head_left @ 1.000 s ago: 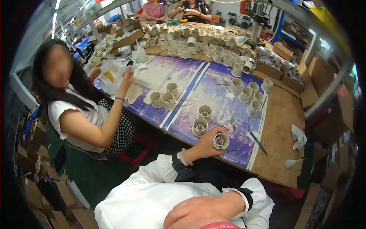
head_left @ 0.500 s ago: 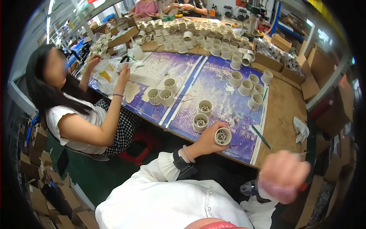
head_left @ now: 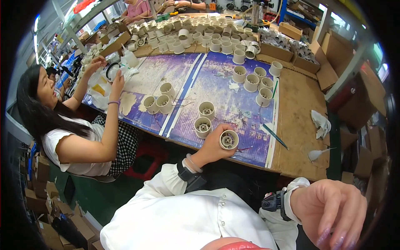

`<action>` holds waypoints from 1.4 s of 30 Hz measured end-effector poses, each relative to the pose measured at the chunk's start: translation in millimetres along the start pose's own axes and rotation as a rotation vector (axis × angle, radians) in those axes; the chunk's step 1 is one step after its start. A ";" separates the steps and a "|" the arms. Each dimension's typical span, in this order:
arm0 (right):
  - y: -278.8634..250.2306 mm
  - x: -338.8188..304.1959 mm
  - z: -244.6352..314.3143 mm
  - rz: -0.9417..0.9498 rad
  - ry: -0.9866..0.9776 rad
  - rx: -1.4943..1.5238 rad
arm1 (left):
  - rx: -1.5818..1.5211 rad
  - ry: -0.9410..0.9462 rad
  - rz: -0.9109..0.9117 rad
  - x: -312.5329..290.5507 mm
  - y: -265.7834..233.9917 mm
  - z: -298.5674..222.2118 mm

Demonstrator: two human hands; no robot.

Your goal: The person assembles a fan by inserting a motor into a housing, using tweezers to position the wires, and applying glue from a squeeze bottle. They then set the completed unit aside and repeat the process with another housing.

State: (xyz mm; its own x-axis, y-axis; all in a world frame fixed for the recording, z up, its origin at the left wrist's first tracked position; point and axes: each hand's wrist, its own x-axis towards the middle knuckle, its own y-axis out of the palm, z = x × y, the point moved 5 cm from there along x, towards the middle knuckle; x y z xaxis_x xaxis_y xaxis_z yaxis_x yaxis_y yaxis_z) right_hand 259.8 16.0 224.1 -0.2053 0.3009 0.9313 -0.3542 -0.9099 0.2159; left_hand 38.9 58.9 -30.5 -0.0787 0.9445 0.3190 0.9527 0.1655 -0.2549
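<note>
At the table's near edge my left hand [head_left: 214, 146] grips a cream round plastic housing [head_left: 229, 140], its open top facing up and metal parts visible inside. Just left of it stand two similar housings [head_left: 203, 127], with thin wires beside them. My right hand [head_left: 335, 206] is off the table at the lower right, fingers spread and pointing down, with nothing seen in it. Nearest to that hand, a small white squeeze bottle [head_left: 316, 155] with a thin nozzle lies on the brown board. A dark green pen-like tool [head_left: 275, 136] rests between the two hands' areas.
A co-worker [head_left: 83, 129] sits at left, handling a white round part above a plastic bag [head_left: 100, 89]. More housings [head_left: 252, 82] stand in groups, with a large mass along the back. Boxes of metal parts [head_left: 277, 46] and a crumpled tissue [head_left: 321, 123] are at right.
My right hand has moved down and right, from a blurred fist to spread fingers, uncovering the squeeze bottle. My left hand still holds the housing. The whole view has shifted slightly.
</note>
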 end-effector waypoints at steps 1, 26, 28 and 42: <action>-0.8 -1.1 1.4 0.009 0.024 -0.025 | -0.002 -0.005 0.008 -1.7 0.6 0.6; -7.7 -26.4 -66.1 0.350 0.362 -0.006 | 0.030 -0.014 -0.002 -0.9 -1.8 -1.5; 29.0 -46.3 -99.8 0.436 0.505 -0.037 | 0.039 -0.007 -0.008 -3.1 -3.5 -0.1; 58.8 -62.4 -102.9 0.711 0.463 0.338 | 0.034 0.037 0.001 0.2 -1.9 -2.5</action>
State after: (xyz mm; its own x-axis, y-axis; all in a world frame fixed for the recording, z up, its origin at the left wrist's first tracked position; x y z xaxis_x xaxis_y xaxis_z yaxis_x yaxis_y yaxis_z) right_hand 158.0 -26.9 148.5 -0.6444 -0.3443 0.6828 0.2667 -0.9380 -0.2213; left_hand 37.8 58.1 -27.6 -0.0663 0.9338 0.3516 0.9422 0.1746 -0.2859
